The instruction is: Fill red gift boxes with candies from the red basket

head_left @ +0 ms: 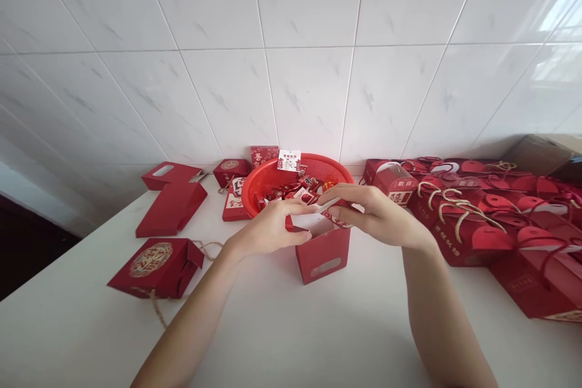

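An upright red box with an open top stands on the white table, in front of a red basket of small wrapped pieces. My left hand pinches the box's left rim, the thumb on the near side. At the right rim, my right hand has its fingers closed on a flap with a pale edge and a patterned face, above the opening. The inside of the box is mostly hidden by my hands.
Left on the table lie a red box with a round emblem and twine, and plain red boxes. Rows of red boxes with cord handles fill the right side. A cardboard box sits behind, near the tiled wall.
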### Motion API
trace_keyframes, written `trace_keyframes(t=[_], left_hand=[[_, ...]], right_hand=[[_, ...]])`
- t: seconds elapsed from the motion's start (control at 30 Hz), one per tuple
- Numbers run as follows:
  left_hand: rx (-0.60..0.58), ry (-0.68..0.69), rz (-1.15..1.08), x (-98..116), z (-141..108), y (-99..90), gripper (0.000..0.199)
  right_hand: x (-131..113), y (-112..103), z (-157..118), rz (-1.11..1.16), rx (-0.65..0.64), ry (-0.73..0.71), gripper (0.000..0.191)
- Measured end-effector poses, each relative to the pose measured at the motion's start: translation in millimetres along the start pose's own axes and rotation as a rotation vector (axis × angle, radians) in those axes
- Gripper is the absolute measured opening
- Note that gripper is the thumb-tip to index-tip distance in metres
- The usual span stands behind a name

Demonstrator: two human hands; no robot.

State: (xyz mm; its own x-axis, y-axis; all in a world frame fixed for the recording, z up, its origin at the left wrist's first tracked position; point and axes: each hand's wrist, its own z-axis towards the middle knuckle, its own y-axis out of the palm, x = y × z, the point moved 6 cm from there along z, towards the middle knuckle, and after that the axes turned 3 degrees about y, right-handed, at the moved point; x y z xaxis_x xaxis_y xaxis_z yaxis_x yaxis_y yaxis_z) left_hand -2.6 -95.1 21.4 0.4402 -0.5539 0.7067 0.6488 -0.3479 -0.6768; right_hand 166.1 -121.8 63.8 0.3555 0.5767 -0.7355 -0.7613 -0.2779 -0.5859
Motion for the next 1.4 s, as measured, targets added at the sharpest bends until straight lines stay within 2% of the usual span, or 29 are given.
trace_keyframes(t=[0.1, 0.2, 0.37, 0.53, 0.63, 0.9, 1.2, 1.3, 1.4], left_hand=[[0.012, 0.011, 0.020, -2.7, 0.0, -1.2, 0.047], [-0.005, 0.052, 0.015, -1.6, 0.2, -0.4, 0.042], [-0.042, 0.081, 0.006, 2.3, 0.5, 0.8, 0.034], [-0.101, 0.104, 0.026, 4.1, -0.1, 2.7, 0.039], [-0.129, 0.099, 0.048, 2.4, -0.7, 3.2, 0.043], [-0.155, 0.129, 0.059, 3.8, -0.5, 3.0, 0.043], [-0.081, 0.111, -0.009, 1.1, 0.5, 0.9, 0.042], [-0.002, 0.061, -0.050, -5.3, 1.4, -1.6, 0.036], [0.055, 0.022, -0.069, -11.1, 2.2, -3.5, 0.029]], right_hand=[[-0.5, -4.6, 1.1, 0.063, 0.095, -0.010, 0.019], [0.4, -0.3, 5.6, 0.126, 0.120, -0.026, 0.018], [6.1, 13.0, 12.3, 0.102, 0.029, -0.036, 0.021], [18.9, 22.5, 11.3, -0.043, -0.160, 0.091, 0.029], [21.2, 26.1, 9.3, -0.086, -0.253, 0.121, 0.032], [21.1, 27.0, 8.9, -0.155, -0.291, 0.157, 0.024], [19.1, 15.9, 8.0, -0.076, -0.169, 0.093, 0.020], [22.2, 5.5, 5.8, -0.059, -0.072, 0.123, 0.020], [27.7, -6.6, 3.1, -0.140, 0.040, 0.162, 0.025]])
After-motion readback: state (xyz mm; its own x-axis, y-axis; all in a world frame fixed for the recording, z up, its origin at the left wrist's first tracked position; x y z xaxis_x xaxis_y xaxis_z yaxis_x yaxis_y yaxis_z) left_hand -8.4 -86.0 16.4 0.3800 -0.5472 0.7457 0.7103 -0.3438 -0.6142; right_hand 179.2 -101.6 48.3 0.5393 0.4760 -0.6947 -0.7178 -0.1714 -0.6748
